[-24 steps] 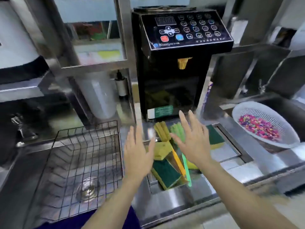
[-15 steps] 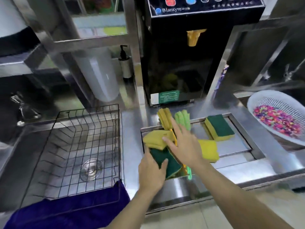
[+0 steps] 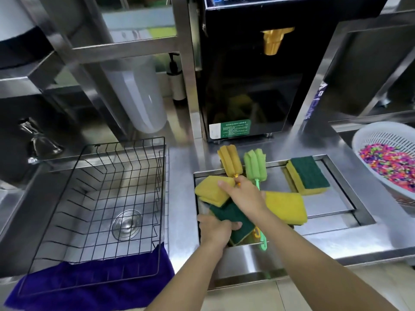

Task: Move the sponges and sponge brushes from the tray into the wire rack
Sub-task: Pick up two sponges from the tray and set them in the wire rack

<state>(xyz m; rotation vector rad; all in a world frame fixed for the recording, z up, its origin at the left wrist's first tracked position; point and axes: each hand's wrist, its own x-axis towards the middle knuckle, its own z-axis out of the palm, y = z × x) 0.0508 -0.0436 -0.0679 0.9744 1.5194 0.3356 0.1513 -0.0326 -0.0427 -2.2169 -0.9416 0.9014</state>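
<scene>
A steel tray [image 3: 343, 191] set into the counter holds several sponges and two sponge brushes. My left hand [image 3: 214, 231] grips a green-topped sponge [image 3: 226, 213] at the tray's near left corner, thumb on top. My right hand [image 3: 243, 196] reaches across it, fingers curled over the orange handle of the yellow sponge brush [image 3: 230, 161]. Just to its right lies a green sponge brush [image 3: 254, 164]. One yellow sponge [image 3: 210, 190] lies under my right fingertips, another yellow sponge [image 3: 286, 206] right of my wrist. A green-and-yellow sponge [image 3: 307, 173] sits at the back right. The black wire rack [image 3: 101, 198] stands empty in the sink at left.
A black dispenser machine [image 3: 258, 75] stands right behind the tray. A white colander [image 3: 368, 140] with colourful bits sits at the right edge. A purple cloth [image 3: 89, 286] hangs over the rack's near side. A clear cylinder [image 3: 134, 93] and a faucet [image 3: 38, 142] are behind the sink.
Both hands have come down from open above the tray. My left hand has taken hold of the green-topped sponge and my right hand has closed around the yellow brush's handle. The view has tilted downward.
</scene>
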